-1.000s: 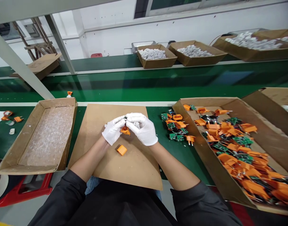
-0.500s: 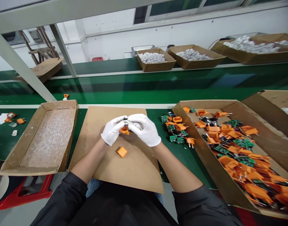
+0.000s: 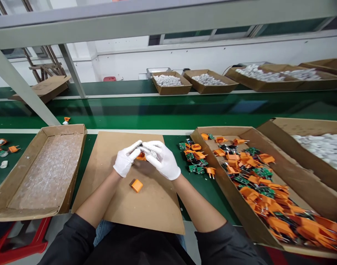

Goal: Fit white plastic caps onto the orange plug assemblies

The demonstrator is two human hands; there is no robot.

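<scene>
Both my hands wear white gloves and meet above the brown cardboard sheet (image 3: 110,198). My left hand (image 3: 126,159) pinches an orange plug part (image 3: 141,157), mostly hidden by the fingers. My right hand (image 3: 163,160) is closed round a small white piece that touches the plug part; glove and piece are hard to tell apart. Just below the hands, an orange plug cover (image 3: 137,186) lies loose on the sheet. To the right of my right hand, several orange plugs with green circuit boards (image 3: 196,156) lie on the green bench.
A shallow cardboard box (image 3: 79,162) lined with clear plastic stands at left. At right, a larger box (image 3: 218,195) holds many orange plugs with circuit boards; beyond it, another contains white pieces (image 3: 323,151). More boxes of white pieces (image 3: 168,80) line the back shelf. A metal post (image 3: 25,84) slants at left.
The view has shifted, showing more of the right-hand boxes. My hands stay together over the sheet; my fingers have closed further over the orange part, so less of it shows.
</scene>
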